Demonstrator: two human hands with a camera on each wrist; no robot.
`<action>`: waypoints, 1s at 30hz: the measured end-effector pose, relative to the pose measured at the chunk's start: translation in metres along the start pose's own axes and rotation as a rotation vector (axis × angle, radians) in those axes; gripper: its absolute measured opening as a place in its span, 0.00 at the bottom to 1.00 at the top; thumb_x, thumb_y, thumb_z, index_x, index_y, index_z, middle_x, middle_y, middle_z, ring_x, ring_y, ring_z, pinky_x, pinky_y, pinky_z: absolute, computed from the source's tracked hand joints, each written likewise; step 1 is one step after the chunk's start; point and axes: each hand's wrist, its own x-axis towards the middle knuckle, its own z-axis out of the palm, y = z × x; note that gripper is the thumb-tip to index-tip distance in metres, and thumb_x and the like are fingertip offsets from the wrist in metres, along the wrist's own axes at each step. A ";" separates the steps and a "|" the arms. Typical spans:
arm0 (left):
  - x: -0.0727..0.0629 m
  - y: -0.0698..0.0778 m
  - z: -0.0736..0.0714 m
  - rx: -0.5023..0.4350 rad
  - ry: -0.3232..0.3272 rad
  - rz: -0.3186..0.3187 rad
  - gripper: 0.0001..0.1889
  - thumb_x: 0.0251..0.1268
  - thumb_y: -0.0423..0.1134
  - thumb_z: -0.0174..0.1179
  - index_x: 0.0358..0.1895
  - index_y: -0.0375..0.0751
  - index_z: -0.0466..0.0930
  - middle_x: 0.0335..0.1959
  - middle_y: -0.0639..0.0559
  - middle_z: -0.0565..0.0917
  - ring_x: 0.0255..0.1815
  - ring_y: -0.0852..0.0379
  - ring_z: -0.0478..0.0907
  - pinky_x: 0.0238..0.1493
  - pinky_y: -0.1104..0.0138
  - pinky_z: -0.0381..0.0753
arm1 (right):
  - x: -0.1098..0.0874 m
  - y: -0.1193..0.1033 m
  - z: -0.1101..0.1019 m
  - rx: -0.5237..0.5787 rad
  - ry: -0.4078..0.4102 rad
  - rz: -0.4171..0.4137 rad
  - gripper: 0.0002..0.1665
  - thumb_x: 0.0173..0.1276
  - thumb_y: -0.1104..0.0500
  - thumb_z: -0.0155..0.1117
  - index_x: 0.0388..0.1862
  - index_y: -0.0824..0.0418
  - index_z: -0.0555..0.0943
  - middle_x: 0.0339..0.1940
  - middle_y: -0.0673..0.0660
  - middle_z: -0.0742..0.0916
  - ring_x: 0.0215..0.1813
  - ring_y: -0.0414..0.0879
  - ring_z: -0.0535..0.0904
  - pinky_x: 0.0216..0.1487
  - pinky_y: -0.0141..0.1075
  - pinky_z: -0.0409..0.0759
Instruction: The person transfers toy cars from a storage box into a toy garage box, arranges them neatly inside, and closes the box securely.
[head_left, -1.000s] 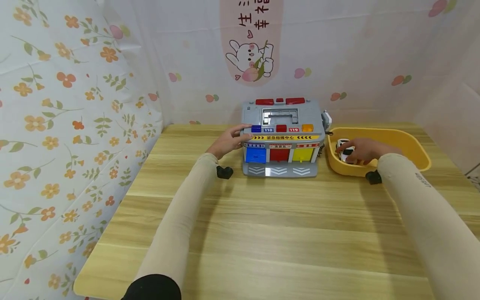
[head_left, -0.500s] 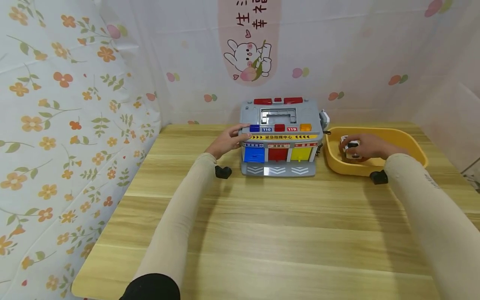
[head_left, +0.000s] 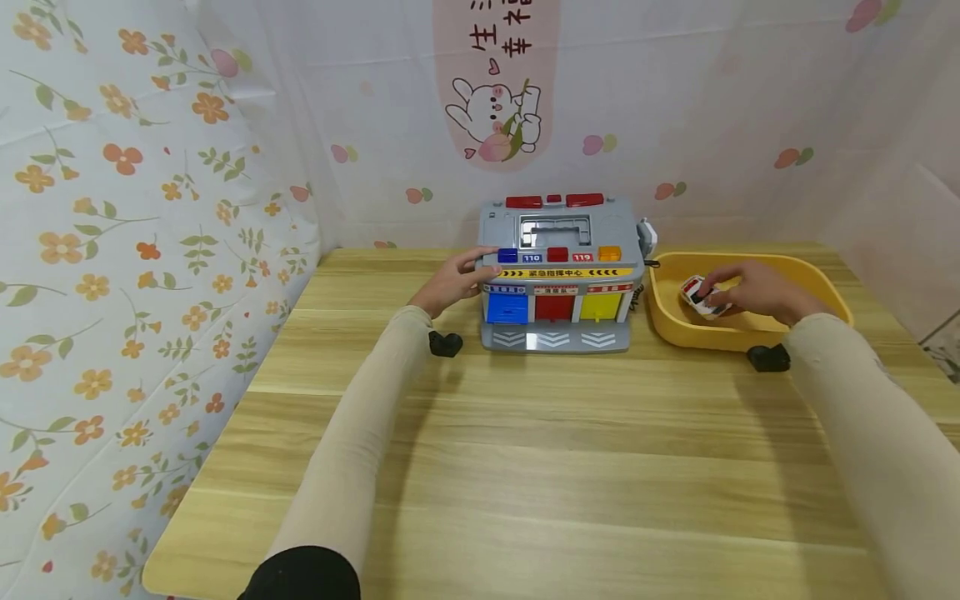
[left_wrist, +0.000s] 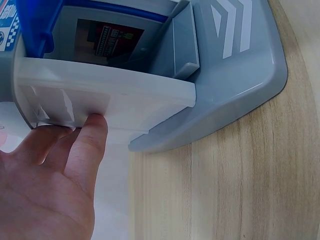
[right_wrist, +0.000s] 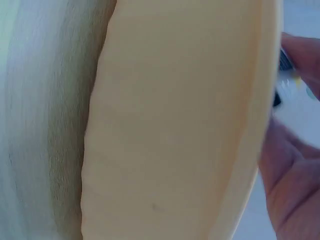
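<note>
A grey toy garage [head_left: 573,231] with blue, red and yellow doors stands at the back of the table. My left hand [head_left: 448,282] rests at its upper left corner. In the left wrist view, fingertips [left_wrist: 95,125] touch the white side wall [left_wrist: 135,100], next to the bay under the blue door [left_wrist: 42,22], whose inside shows. Over the yellow bin [head_left: 678,335], my right hand [head_left: 761,292] pinches a white toy car [head_left: 703,308], which is tilted. In the right wrist view, the bin's wall [right_wrist: 170,120] hides most of the car and part of the hand.
A toy telephone handset [head_left: 647,237] hangs on the garage's right side, close to the bin. The wooden table [head_left: 525,467] runs toward me. A printed cloth [head_left: 360,108] hangs behind and at the left.
My right hand has taken hold of the toy car in the bin, tilted it and drawn it slightly to the right. My left hand stays on the garage.
</note>
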 end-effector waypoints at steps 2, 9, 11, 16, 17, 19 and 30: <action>0.000 -0.001 -0.001 0.000 0.001 -0.004 0.28 0.72 0.51 0.59 0.73 0.58 0.68 0.71 0.44 0.73 0.69 0.46 0.73 0.73 0.49 0.70 | -0.002 0.003 0.000 0.013 0.013 0.009 0.15 0.73 0.61 0.62 0.50 0.72 0.82 0.64 0.77 0.74 0.45 0.49 0.84 0.43 0.40 0.87; 0.000 -0.005 -0.005 -0.018 -0.007 -0.008 0.28 0.72 0.50 0.60 0.74 0.57 0.68 0.71 0.43 0.73 0.69 0.46 0.72 0.74 0.49 0.69 | -0.007 0.010 0.001 0.129 0.035 0.051 0.25 0.77 0.54 0.58 0.60 0.74 0.77 0.54 0.63 0.82 0.43 0.41 0.84 0.48 0.38 0.87; 0.000 -0.006 -0.004 -0.018 -0.007 -0.010 0.28 0.72 0.51 0.60 0.74 0.58 0.68 0.72 0.44 0.72 0.70 0.46 0.72 0.74 0.49 0.69 | -0.009 0.009 0.000 0.170 0.040 0.048 0.29 0.79 0.51 0.55 0.64 0.75 0.74 0.53 0.56 0.82 0.42 0.37 0.84 0.50 0.37 0.87; -0.001 -0.006 -0.004 -0.010 -0.006 -0.006 0.28 0.72 0.51 0.59 0.74 0.59 0.68 0.73 0.44 0.71 0.70 0.46 0.71 0.74 0.48 0.69 | -0.016 0.004 0.000 0.255 0.060 0.060 0.32 0.80 0.48 0.52 0.69 0.73 0.69 0.60 0.58 0.76 0.44 0.32 0.80 0.53 0.32 0.85; -0.001 -0.005 -0.003 -0.008 -0.008 -0.004 0.29 0.72 0.51 0.59 0.74 0.59 0.67 0.73 0.44 0.71 0.71 0.46 0.71 0.74 0.48 0.69 | -0.017 0.003 0.001 0.270 0.065 0.062 0.33 0.80 0.48 0.52 0.70 0.72 0.68 0.62 0.59 0.74 0.45 0.32 0.80 0.54 0.32 0.85; 0.000 -0.004 -0.003 -0.004 -0.005 -0.005 0.29 0.72 0.52 0.59 0.74 0.59 0.67 0.73 0.44 0.70 0.71 0.45 0.71 0.74 0.48 0.69 | -0.021 0.001 0.003 0.288 0.079 0.069 0.34 0.79 0.47 0.52 0.71 0.71 0.68 0.65 0.61 0.72 0.46 0.32 0.79 0.55 0.32 0.84; 0.001 0.000 -0.002 0.005 -0.009 -0.011 0.28 0.72 0.52 0.59 0.74 0.59 0.68 0.73 0.45 0.71 0.71 0.46 0.71 0.74 0.49 0.68 | -0.039 -0.002 0.012 0.378 0.121 0.046 0.10 0.79 0.48 0.52 0.52 0.38 0.81 0.57 0.45 0.74 0.48 0.30 0.77 0.54 0.27 0.83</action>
